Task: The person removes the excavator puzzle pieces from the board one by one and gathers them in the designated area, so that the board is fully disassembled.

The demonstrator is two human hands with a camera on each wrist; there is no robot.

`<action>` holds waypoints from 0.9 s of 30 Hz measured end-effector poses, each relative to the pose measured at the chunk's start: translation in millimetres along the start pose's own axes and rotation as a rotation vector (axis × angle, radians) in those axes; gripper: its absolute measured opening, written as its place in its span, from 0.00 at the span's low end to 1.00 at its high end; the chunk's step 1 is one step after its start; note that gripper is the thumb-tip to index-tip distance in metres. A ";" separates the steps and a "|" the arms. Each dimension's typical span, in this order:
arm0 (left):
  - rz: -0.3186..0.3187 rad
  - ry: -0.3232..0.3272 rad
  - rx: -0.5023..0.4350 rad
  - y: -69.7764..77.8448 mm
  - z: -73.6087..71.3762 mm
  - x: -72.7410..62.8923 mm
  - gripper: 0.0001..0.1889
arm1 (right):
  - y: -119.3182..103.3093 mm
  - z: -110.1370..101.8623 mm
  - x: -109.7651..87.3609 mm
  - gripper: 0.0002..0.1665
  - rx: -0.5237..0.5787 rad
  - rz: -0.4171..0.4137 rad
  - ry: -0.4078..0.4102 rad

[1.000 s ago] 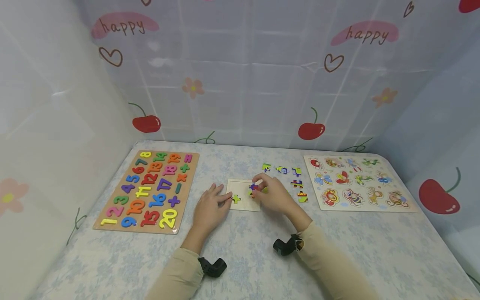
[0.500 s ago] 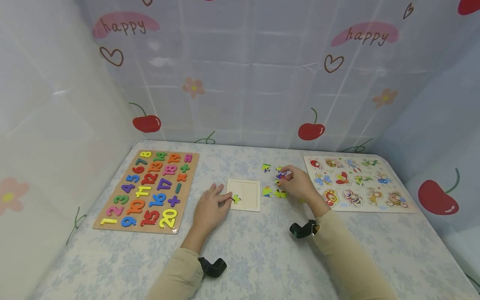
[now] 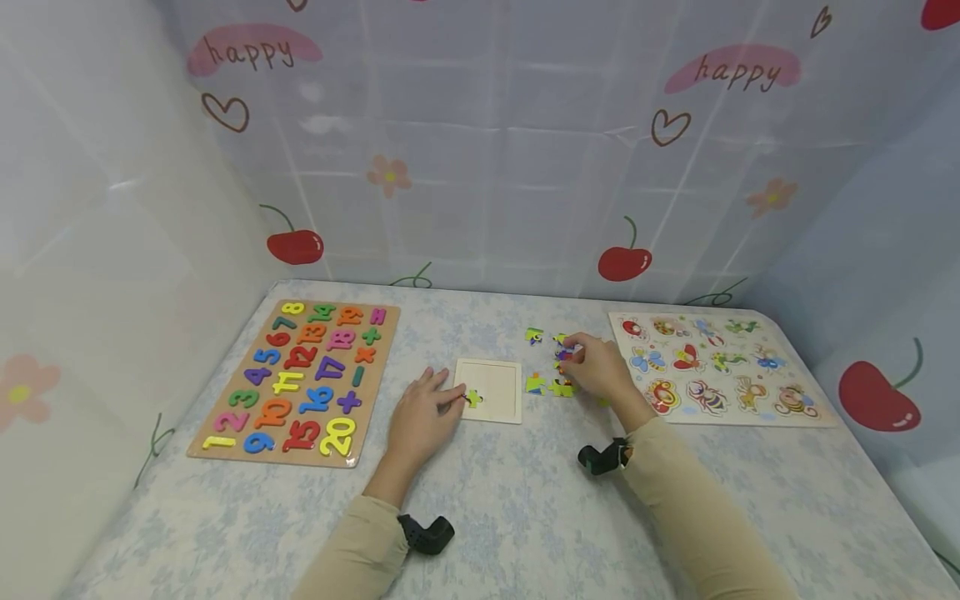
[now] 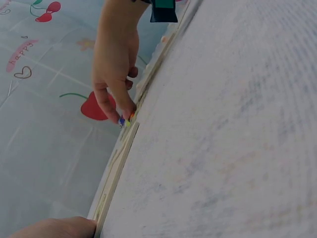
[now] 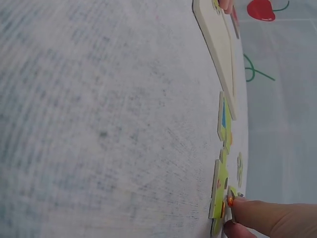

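Observation:
My left hand (image 3: pixel 423 421) rests at the left side of a small square wooden puzzle tray (image 3: pixel 501 367), its fingertips touching the edge. Beside those fingertips, a yellow-green jigsaw piece (image 3: pixel 474 398) lies inside the tray, at the lower left. To the right of the tray, my right hand (image 3: pixel 597 367) pinches a purple, red and yellow jigsaw piece (image 3: pixel 561 357) between thumb and fingers, among loose pieces. The right wrist view shows the thumb (image 5: pixel 257 213) against this piece, close to a yellow-green jigsaw piece (image 5: pixel 218 186). Some loose pieces are hidden behind the right hand.
A number board (image 3: pixel 315 422) with coloured numerals lies on the left. An insect picture board (image 3: pixel 720 408) lies on the right. Near the tray's right edge are a blue and yellow-green piece (image 3: pixel 535 384) and, farther back, another piece (image 3: pixel 533 335). A patterned curtain (image 3: pixel 480 208) stands behind the table.
My right hand has moved right, from over the tray to the loose pieces, still pinching the purple piece. Over the last half second it has barely shifted. The left hand stays put.

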State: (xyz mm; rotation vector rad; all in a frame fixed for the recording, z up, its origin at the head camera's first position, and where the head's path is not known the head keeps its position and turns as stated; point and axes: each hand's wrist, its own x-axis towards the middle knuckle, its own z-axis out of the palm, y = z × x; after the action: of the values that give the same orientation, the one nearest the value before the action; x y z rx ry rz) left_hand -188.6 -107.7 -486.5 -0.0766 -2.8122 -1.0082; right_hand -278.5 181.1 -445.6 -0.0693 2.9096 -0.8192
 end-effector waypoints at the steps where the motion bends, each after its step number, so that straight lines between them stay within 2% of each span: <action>1: 0.000 0.000 0.001 0.0 0.0 0.1 0.15 | -0.2 0.5 -0.1 0.23 -0.021 -0.007 0.011; 6: -0.001 0.004 0.011 -1.0 0.6 0.4 0.15 | -2.4 1.6 -2.2 0.21 -0.125 -0.049 0.061; 11: 0.010 0.008 0.014 -0.3 0.6 0.0 0.15 | -3.8 1.0 -4.9 0.20 -0.156 -0.064 0.086; 19: 0.035 0.004 0.034 -2.0 -0.1 -0.2 0.17 | -16.1 5.0 -10.1 0.18 -0.089 -0.103 0.138; 27: 0.045 -0.018 0.047 -2.8 -0.7 -1.4 0.18 | -42.9 19.6 -24.4 0.18 -0.002 -0.186 0.080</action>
State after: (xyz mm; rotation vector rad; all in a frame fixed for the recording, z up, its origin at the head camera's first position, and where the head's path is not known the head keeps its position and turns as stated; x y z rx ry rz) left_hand -187.4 -110.3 -488.0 -0.1442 -2.8355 -0.9353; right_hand -251.2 136.3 -437.3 -0.3186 3.0131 -0.8647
